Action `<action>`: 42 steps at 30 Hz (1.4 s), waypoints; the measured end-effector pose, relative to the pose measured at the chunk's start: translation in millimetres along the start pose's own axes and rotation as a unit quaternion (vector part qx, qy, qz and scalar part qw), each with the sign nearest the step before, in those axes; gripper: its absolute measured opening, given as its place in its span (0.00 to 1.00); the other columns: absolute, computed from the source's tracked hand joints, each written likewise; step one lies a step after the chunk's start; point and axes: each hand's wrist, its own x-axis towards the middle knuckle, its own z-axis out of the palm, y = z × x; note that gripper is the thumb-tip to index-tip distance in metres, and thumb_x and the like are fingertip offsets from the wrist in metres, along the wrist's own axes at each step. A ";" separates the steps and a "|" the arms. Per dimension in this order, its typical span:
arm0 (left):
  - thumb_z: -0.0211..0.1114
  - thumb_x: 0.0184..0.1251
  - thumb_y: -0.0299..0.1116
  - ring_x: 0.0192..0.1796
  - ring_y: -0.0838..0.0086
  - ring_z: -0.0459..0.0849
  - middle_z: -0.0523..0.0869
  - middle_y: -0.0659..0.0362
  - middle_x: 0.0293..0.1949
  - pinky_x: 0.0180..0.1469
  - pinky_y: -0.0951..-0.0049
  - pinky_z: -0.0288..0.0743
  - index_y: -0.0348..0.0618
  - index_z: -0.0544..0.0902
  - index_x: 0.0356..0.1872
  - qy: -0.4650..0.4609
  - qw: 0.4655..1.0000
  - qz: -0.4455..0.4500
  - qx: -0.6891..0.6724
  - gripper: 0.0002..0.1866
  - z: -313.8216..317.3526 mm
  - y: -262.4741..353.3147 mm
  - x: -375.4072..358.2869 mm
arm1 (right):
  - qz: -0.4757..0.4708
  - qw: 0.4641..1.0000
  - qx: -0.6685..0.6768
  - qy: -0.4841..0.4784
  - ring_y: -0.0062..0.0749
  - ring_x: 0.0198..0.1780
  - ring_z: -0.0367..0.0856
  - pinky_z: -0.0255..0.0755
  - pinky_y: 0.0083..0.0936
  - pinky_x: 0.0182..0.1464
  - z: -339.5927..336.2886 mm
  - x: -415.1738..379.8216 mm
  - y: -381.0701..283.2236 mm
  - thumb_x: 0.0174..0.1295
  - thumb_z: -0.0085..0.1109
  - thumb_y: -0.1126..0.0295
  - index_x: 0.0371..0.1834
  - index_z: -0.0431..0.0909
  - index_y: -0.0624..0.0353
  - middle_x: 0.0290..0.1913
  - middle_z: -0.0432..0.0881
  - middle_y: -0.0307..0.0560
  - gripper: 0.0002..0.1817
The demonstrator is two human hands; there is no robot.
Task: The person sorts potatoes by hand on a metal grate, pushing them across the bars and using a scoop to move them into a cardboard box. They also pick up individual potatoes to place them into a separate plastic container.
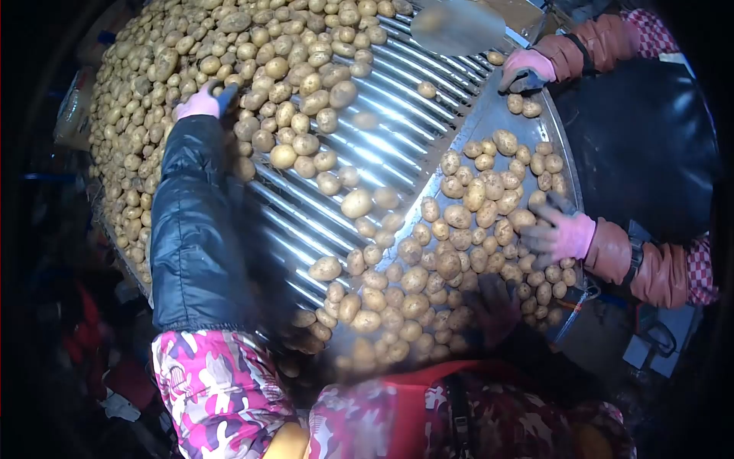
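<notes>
Potatoes form a large heap at the upper left. My left hand, in a pink glove with dark fingers, reaches onto this heap with its fingers apart and nothing visibly held. Metal rollers slope between the heap and a grey metal tray. Many more potatoes lie in the tray's lower part. Over them, near the bottom edge, is my right hand, dim and somewhat blurred. Its gloved fingers look spread above the potatoes, and no held potato shows.
A co-worker's gloved hand touches potatoes at the tray's right side. The co-worker's other hand is by a few potatoes at the upper right. A blurred oval object overlaps the rollers' top. Black sheeting lies at right.
</notes>
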 end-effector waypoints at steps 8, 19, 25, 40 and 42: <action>0.66 0.71 0.60 0.66 0.46 0.82 0.83 0.35 0.63 0.69 0.54 0.75 0.52 0.76 0.73 -0.069 0.973 0.053 -0.215 0.35 37.0 6.6 -128.3 | -0.008 0.994 -0.040 -0.099 0.65 0.78 0.64 0.54 0.77 0.72 16.3 -1.3 12.0 0.57 0.64 0.37 0.73 0.75 0.43 0.77 0.66 0.63 0.41; 0.71 0.74 0.44 0.67 0.60 0.82 0.85 0.44 0.64 0.71 0.63 0.73 0.39 0.79 0.69 0.062 0.891 0.144 -0.425 0.29 -1.7 47.6 -172.5 | 0.009 0.994 0.006 -0.107 0.67 0.79 0.60 0.48 0.72 0.77 -10.6 7.6 -0.2 0.60 0.65 0.42 0.70 0.76 0.52 0.77 0.66 0.66 0.38; 0.69 0.66 0.63 0.72 0.52 0.78 0.81 0.43 0.69 0.72 0.57 0.71 0.44 0.79 0.72 0.063 0.977 0.056 -0.196 0.41 51.8 15.8 -15.0 | -0.053 0.986 -0.150 -0.054 0.68 0.78 0.64 0.53 0.77 0.73 40.0 -17.9 16.4 0.58 0.65 0.40 0.63 0.81 0.46 0.78 0.66 0.62 0.33; 0.62 0.70 0.66 0.80 0.46 0.63 0.73 0.49 0.75 0.78 0.41 0.61 0.54 0.77 0.73 -0.130 0.869 0.427 -0.214 0.38 6.8 192.6 -292.0 | -0.001 0.996 0.009 -0.094 0.68 0.78 0.60 0.51 0.69 0.76 -25.4 12.4 -5.1 0.60 0.64 0.38 0.73 0.71 0.55 0.76 0.66 0.67 0.44; 0.73 0.70 0.46 0.65 0.57 0.83 0.81 0.50 0.66 0.68 0.62 0.77 0.49 0.79 0.71 -0.250 0.789 0.337 -0.449 0.31 -10.1 153.9 -276.1 | -0.018 0.998 0.029 -0.055 0.67 0.78 0.60 0.55 0.69 0.75 -13.9 8.2 1.1 0.59 0.64 0.39 0.75 0.69 0.56 0.75 0.66 0.68 0.45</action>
